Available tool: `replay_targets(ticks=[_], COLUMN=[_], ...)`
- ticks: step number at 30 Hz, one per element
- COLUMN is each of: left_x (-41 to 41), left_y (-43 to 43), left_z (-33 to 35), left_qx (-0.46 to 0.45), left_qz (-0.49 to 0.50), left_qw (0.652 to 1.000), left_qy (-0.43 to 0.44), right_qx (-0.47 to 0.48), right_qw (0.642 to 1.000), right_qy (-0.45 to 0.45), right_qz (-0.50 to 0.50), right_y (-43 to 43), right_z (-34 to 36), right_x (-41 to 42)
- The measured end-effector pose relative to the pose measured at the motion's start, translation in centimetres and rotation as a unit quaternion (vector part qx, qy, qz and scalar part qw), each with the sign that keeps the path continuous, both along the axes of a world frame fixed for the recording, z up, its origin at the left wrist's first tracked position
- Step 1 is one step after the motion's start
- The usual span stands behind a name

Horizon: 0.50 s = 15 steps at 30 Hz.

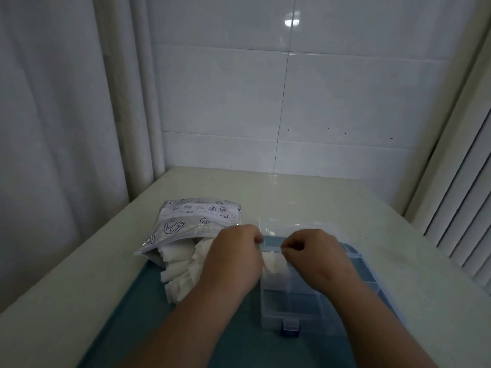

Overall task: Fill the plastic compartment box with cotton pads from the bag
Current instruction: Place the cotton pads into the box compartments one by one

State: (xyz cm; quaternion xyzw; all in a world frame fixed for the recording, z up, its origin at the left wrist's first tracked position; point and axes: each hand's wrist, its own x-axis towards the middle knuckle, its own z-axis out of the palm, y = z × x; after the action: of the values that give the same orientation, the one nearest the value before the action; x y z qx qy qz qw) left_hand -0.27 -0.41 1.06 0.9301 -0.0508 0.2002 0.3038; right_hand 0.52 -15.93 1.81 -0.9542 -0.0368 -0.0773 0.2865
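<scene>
A person's 2 bare forearms reach in from the bottom edge and meet over a clear plastic box. The left grip [233, 252] and the right grip [312, 251] are side by side, backs up and fingers curled. Between them they grasp a small stack of cotton pads [273, 264]. The right grip pinches the stack's right side with thumb and forefinger. The left grip curls against its left side, with the fingertips hidden. The stack sits low in a compartment at the far left of the box [287, 305], directly under the 2 grips.

The compartments nearer the person than the grips look empty, with the teal beneath showing through. A small blue latch [291, 328] sits on the box's near wall. The clear lid [273, 227] is folded back just beyond the grips.

Left of the left grip lies a plastic bag [196, 221] printed with shell drawings, its mouth open towards the person. Loose white pads [180, 272] spill from it, touching the left wrist.

Box and spilled pads rest on a teal mat [239, 341]. The mat lies on a pale surface [305, 197]. Beyond the grips is a white tiled wall [265, 88]. A pale curtain [66, 115] hangs far to the left, and white slats [462, 195] run down the far right.
</scene>
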Motion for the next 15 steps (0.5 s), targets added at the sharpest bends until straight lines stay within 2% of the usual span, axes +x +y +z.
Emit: replay_targets(ticks=[7, 15], left_x=[0.4, -0.2], left_y=[4.2, 7.7], left_z=[2.3, 2.8], left_qx=[-0.086, -0.039], left_qz=[-0.062, -0.053], left_qw=[0.993, 0.994], left_qy=[0.055, 0.082], right_qx=[0.028, 0.02], right_qw=[0.999, 0.998], right_qy=[-0.017, -0.017], right_qz=[0.032, 0.057], right_y=[0.5, 1.8], right_z=[0.0, 0.1], right_x=[-0.5, -1.1])
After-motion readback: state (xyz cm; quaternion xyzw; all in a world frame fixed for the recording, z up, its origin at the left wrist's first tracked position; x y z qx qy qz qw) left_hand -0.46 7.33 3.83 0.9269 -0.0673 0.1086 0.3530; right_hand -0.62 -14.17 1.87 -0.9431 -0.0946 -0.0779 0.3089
